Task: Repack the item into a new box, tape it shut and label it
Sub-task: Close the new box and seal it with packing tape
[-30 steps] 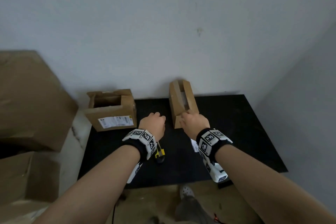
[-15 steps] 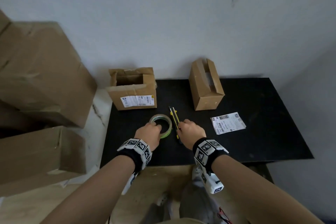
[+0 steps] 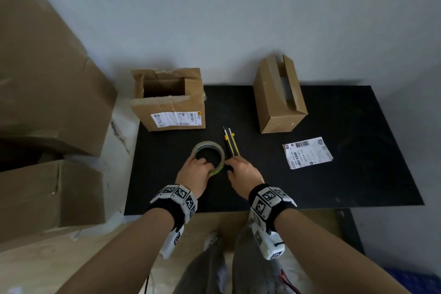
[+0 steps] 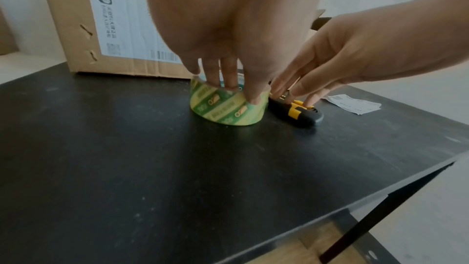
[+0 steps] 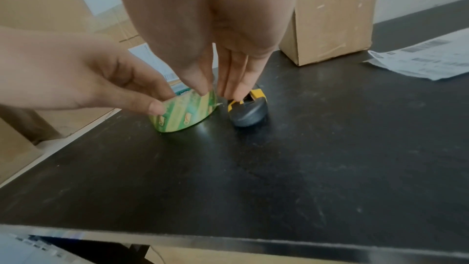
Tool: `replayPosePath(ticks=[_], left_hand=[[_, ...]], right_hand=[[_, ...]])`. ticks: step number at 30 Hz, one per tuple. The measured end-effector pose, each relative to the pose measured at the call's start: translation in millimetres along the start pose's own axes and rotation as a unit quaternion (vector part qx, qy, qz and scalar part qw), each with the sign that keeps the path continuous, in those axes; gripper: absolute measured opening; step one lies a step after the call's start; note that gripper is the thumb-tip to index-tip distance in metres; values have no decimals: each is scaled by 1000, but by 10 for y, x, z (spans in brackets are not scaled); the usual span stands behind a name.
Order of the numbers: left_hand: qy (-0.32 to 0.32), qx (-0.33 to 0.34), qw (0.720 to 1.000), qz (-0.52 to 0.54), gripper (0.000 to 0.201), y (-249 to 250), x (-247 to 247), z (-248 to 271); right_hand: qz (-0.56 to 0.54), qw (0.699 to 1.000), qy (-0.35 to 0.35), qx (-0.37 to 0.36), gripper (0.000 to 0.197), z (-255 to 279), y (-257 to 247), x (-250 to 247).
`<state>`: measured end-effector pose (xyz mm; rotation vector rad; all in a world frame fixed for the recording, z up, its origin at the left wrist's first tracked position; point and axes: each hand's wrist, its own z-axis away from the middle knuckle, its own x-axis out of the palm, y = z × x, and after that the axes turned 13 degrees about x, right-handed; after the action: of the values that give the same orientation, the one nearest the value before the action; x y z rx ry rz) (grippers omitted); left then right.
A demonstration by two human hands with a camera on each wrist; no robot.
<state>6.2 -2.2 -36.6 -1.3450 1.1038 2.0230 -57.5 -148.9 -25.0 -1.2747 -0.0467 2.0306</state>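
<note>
From the head camera, the roll of packing tape (image 3: pixel 209 157) lies flat on the black counter (image 3: pixel 358 186) at about 6 o'clock of the open labelled box (image 3: pixel 168 100), with the left hand (image 3: pixel 194 175) gripping its near rim and the right hand (image 3: pixel 243 172) reaching in beside it. The left wrist camera shows the left fingers (image 4: pixel 229 73) dipped inside the roll's core and the thumb (image 4: pixel 253 91) pressed on its green-and-yellow outer wall. The right wrist camera shows the right hand's straight fingers (image 5: pixel 238 81) touching the yellow-and-black utility knife (image 5: pixel 247 110) just at 3 o'clock of the tape, holding nothing.
</note>
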Motion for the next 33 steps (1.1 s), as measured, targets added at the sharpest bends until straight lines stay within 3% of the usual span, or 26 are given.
replayPosePath(ticks=[5, 9, 14, 20, 26, 33], left_hand=[[91, -51, 988, 111, 19, 28, -22, 109], [125, -60, 975, 174, 16, 127, -145, 165], [173, -50, 960, 213, 16, 265, -296, 175], [219, 17, 947, 232, 14, 427, -485, 211], [227, 63, 948, 212, 15, 537, -636, 189], [189, 53, 959, 202, 20, 595, -722, 71]], right_hand=[[-107, 994, 20, 30, 36, 24, -33, -78], [-157, 986, 48, 26, 40, 70, -120, -198], [-203, 971, 128, 17, 26, 216, -193, -382], [-218, 959, 181, 27, 21, 391, -184, -614], [-284, 930, 231, 40, 17, 506, -148, -821], [-343, 903, 253, 46, 26, 568, -76, -1030]])
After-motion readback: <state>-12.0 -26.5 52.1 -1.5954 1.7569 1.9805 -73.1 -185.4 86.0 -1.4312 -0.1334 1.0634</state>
